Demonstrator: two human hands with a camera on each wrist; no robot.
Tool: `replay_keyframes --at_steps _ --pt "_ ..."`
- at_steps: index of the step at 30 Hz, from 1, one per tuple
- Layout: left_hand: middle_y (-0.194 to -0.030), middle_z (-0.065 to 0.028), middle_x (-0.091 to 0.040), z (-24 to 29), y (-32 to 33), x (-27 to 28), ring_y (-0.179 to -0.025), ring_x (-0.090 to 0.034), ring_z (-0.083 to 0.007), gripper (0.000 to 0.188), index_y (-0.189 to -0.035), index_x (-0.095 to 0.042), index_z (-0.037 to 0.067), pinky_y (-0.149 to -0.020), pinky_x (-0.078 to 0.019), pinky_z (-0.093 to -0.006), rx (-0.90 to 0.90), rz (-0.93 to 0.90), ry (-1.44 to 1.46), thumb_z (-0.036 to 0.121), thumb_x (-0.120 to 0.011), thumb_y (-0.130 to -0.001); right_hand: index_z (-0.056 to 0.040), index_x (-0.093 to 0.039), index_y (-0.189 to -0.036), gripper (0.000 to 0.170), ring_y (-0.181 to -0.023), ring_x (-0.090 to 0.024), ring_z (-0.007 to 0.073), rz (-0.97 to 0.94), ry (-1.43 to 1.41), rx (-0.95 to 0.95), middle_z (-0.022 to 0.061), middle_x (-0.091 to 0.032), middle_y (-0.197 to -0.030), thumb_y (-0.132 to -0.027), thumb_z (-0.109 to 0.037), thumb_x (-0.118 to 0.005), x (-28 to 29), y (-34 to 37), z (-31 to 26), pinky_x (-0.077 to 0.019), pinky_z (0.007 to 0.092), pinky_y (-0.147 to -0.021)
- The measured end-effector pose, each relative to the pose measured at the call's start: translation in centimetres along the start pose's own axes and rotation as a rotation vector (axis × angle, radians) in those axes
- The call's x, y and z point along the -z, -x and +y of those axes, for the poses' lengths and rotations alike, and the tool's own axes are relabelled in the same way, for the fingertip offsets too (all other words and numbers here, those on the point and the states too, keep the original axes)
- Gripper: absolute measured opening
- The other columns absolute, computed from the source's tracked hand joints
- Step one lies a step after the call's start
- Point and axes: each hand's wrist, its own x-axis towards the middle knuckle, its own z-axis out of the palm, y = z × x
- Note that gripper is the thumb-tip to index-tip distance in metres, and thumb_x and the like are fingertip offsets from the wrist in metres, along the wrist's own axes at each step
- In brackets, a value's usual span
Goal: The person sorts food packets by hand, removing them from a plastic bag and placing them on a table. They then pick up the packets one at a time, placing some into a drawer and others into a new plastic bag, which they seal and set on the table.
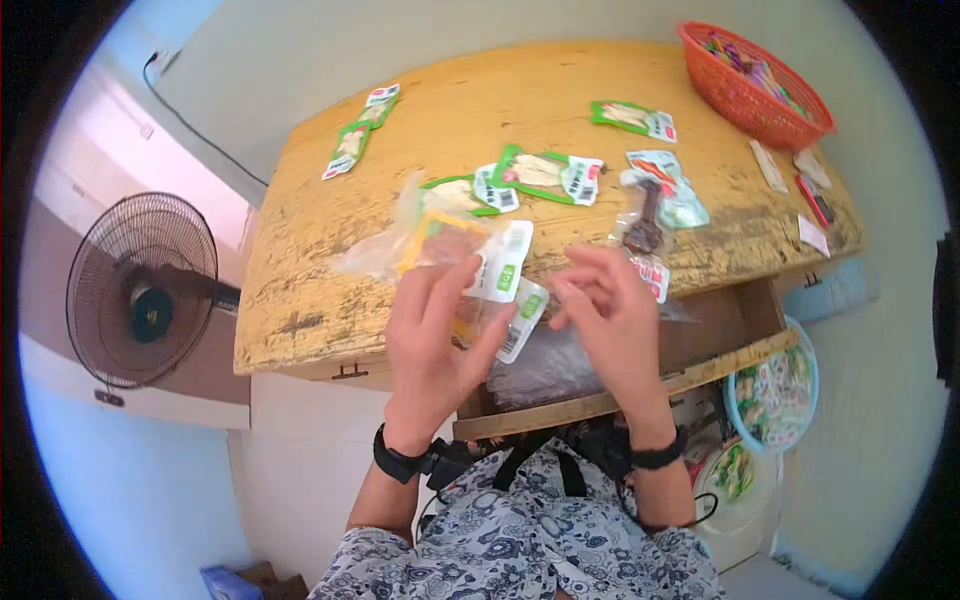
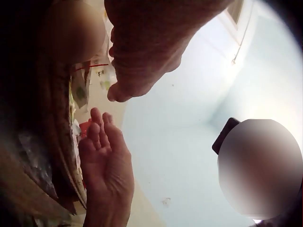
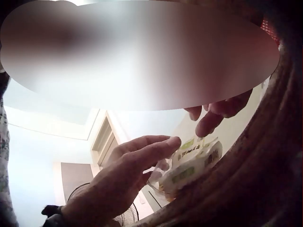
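My left hand (image 1: 430, 335) grips clear-and-white food packets between thumb and fingers at the table's front edge; the upper packet (image 1: 508, 262) overlaps a lower packet (image 1: 524, 318). In the right wrist view, the left hand (image 3: 118, 170) has its thumb and fingers around the packets (image 3: 187, 165). To their right, my right hand (image 1: 615, 325) is raised with fingers loosely bent and holds nothing. The left wrist view shows that right hand (image 2: 109, 175) palm in view. A clear plastic bag (image 1: 375, 252) lies beside the held packets.
Green-edged packets (image 1: 540, 172), a dark vacuum-packed item (image 1: 645, 225) and a red basket (image 1: 735, 95) are on the yellow table (image 1: 300, 240). Below, an open drawer (image 1: 700, 365) contains clear plastic. A blue-rimmed basin (image 1: 816, 390) stands right; a fan (image 1: 150, 290) is left.
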Motion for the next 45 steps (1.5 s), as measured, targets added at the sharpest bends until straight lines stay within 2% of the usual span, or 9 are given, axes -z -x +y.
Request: replay_keyframes --at_steps 2,8,13,19,27,31,34,39,45 --pt "-0.102 -0.013 -0.062 0.3 0.2 0.0 -0.089 -0.061 -0.0299 0.051 -0.119 -0.065 0.002 -0.074 -0.0516 -0.0389 -0.003 -0.031 0.01 0.016 -0.086 -0.075 -0.0008 -0.061 -0.114 0.023 -0.068 -0.065 0.0089 0.021 0.063 -0.026 0.0056 -0.07 -0.086 -0.093 -0.008 -0.069 0.7 1.0 0.6 -0.0505 0.0257 -0.06" --pt "-0.088 -0.0107 -0.06 -0.6 1.4 -1.0 -0.078 -0.06 -0.0278 0.035 -0.11 -0.065 0.002 -0.066 -0.0485 -0.0383 0.095 -0.032 0.064 0.009 -0.08 -0.08 -0.0022 -0.066 -0.102 0.02 -0.063 -0.065 0.014 -0.122 0.458 -0.027 0.0082 -0.07 -0.076 -0.095 -0.02 -0.071 0.9 3.2 1.7 -0.05 0.0285 -0.057" --pt "-0.079 -0.0097 -0.058 -0.8 1.2 -1.2 -0.066 -0.058 -0.0245 0.018 -0.099 -0.065 0.001 -0.057 -0.0466 -0.0349 0.178 0.035 0.149 0.0 -0.073 -0.083 -0.0009 -0.067 -0.103 0.022 -0.057 -0.066 0.0124 -0.163 0.292 -0.175 0.0093 -0.071 -0.079 -0.095 -0.021 -0.071 -0.9 2.8 0.9 -0.0492 0.0284 -0.05" --pt "-0.08 -0.0106 -0.058 -1.0 1.1 -0.2 -0.065 -0.059 -0.0208 0.012 -0.098 -0.065 0.0 -0.055 -0.0474 -0.0308 0.293 0.073 0.356 -0.001 -0.069 -0.088 0.0007 -0.066 -0.101 0.013 -0.059 -0.058 0.0077 -0.057 0.242 -0.09 0.0051 -0.068 -0.077 -0.094 -0.009 -0.07 -2.7 1.6 0.2 -0.0456 0.0238 -0.053" --pt "-0.086 -0.0103 -0.061 -1.1 -0.2 -0.4 -0.074 -0.062 -0.0179 0.012 -0.103 -0.064 -0.001 -0.065 -0.0508 -0.03 0.205 0.023 0.378 0.0 -0.067 -0.092 0.002 -0.065 -0.097 0.008 -0.096 -0.062 0.0114 -0.075 0.47 0.306 0.0099 -0.065 -0.1 -0.095 -0.006 -0.067 -3.9 -0.9 1.4 -0.0488 0.027 -0.067" --pt "-0.088 -0.0116 -0.062 -1.6 0.6 -0.3 -0.075 -0.063 -0.0209 0.015 -0.105 -0.064 -0.001 -0.065 -0.0513 -0.0311 0.288 0.045 0.512 0.002 -0.068 -0.09 0.0015 -0.064 -0.1 0.011 -0.093 -0.066 0.0118 -0.12 0.248 0.207 0.0082 -0.065 -0.095 -0.098 -0.009 -0.065 -3.3 -1.9 2.4 -0.0507 0.0265 -0.067" --pt "-0.089 -0.0119 -0.062 -2.1 1.0 -0.1 -0.077 -0.063 -0.0272 0.025 -0.108 -0.064 0.001 -0.066 -0.0518 -0.0358 0.268 0.03 0.477 0.007 -0.073 -0.086 0.0009 -0.063 -0.103 0.014 -0.075 -0.065 0.01 -0.216 0.127 -0.186 0.0047 -0.065 -0.088 -0.101 -0.013 -0.062 -2.9 -2.1 -0.6 -0.0504 0.0249 -0.063" --pt "-0.108 -0.0126 -0.062 -1.6 0.5 1.4 -0.098 -0.06 -0.0307 0.065 -0.13 -0.061 0.004 -0.084 -0.0505 -0.0414 -0.032 -0.095 0.11 0.027 -0.086 -0.074 0.0009 -0.063 -0.106 0.016 -0.06 -0.058 0.0076 -0.231 0.13 -0.13 0.0007 -0.062 -0.079 -0.103 -0.014 -0.059 -2.3 -3.1 0.7 -0.0462 0.0229 -0.056" --pt "-0.118 -0.0114 -0.059 -1.5 1.2 1.4 -0.104 -0.055 -0.0308 0.079 -0.139 -0.056 0.005 -0.09 -0.0433 -0.0432 -0.033 -0.22 0.032 0.031 -0.086 -0.071 0.0014 -0.064 -0.112 0.016 -0.059 -0.056 0.0067 -0.246 0.061 -0.222 0.0 -0.06 -0.08 -0.103 -0.01 -0.057 -2.0 -3.1 0.3 -0.0445 0.0225 -0.054"
